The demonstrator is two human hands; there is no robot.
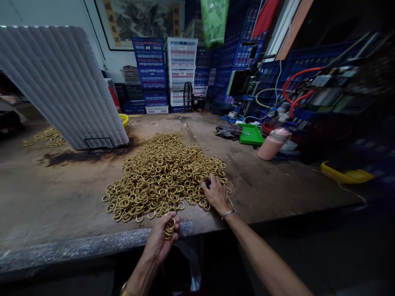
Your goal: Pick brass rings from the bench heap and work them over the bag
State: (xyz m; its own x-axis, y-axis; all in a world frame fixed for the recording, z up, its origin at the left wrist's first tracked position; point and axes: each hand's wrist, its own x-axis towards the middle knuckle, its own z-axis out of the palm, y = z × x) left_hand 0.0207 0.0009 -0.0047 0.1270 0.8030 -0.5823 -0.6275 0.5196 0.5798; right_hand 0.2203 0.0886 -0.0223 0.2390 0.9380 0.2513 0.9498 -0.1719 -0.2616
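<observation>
A broad heap of brass-coloured rings (pixel 166 168) lies on the table in front of me. My left hand (pixel 160 236) is closed around several brass-coloured rings (pixel 169 230), held just over the table's front edge. At the right side of the heap, my right hand (pixel 217 195) reaches down with bent fingers. A small black object (pixel 208 183) shows between its thumb and fingers; its kind cannot be made out. The fingertips of that hand are close to the rings, and whether they touch them is hard to see.
A ribbed grey panel (pixel 70 90) stands in a wire holder to the left, with more rings (pixel 51 137) behind it. Right of the heap are a green tray (pixel 250 134), a pink bottle (pixel 273 144) and a yellow tray (pixel 347 173). Stacked crates (pixel 181 68) line the back.
</observation>
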